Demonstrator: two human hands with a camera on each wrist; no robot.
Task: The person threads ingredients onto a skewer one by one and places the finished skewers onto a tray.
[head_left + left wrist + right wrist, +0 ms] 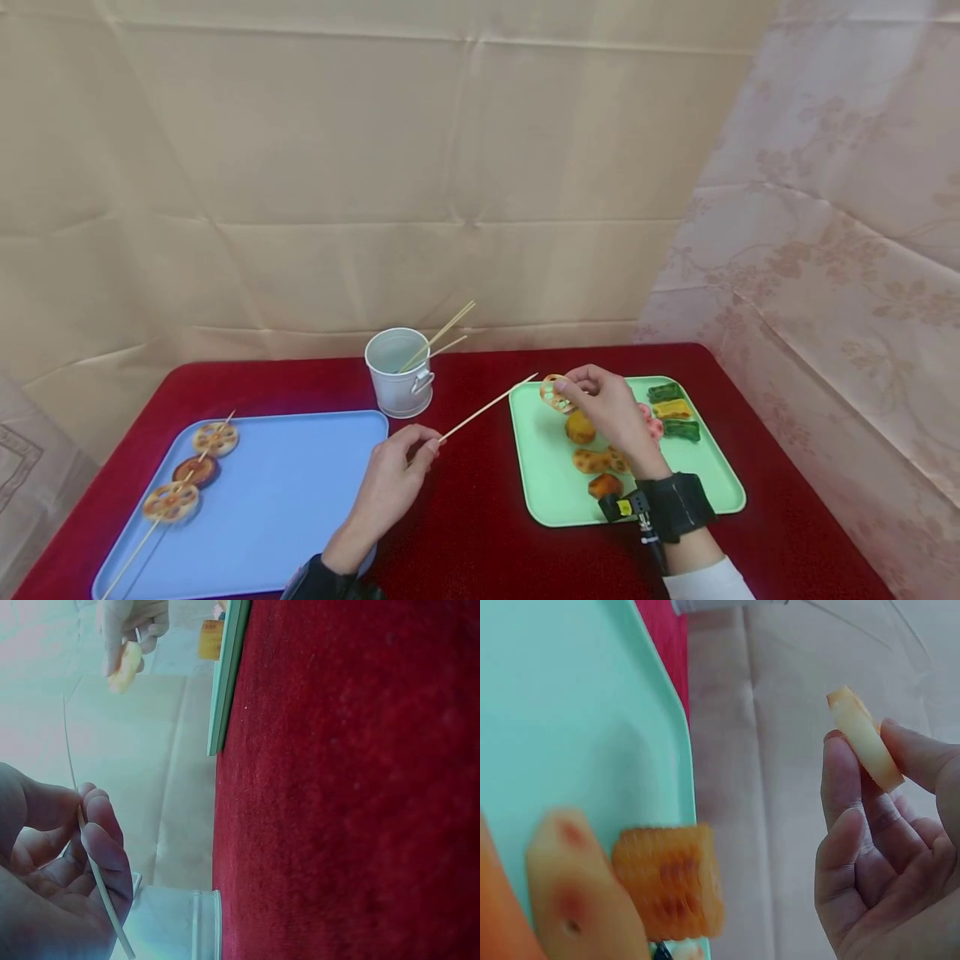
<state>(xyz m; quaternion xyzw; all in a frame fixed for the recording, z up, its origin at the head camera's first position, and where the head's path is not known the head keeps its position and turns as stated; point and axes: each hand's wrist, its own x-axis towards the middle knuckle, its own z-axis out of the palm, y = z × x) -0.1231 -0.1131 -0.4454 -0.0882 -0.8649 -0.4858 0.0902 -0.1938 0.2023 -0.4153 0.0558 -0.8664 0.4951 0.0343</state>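
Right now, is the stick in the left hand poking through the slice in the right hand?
No, the stick in the left hand ends short of the slice the right hand pinches.

At half past four in my head view I see a wide black wristband point(681, 507), small black device point(612, 507), yellow patch point(625, 507), dark cable point(654, 550) and white sleeve point(712, 581); at seven, a black cuff point(324, 582).

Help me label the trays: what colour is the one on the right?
The tray is light green, shown best in the head view.
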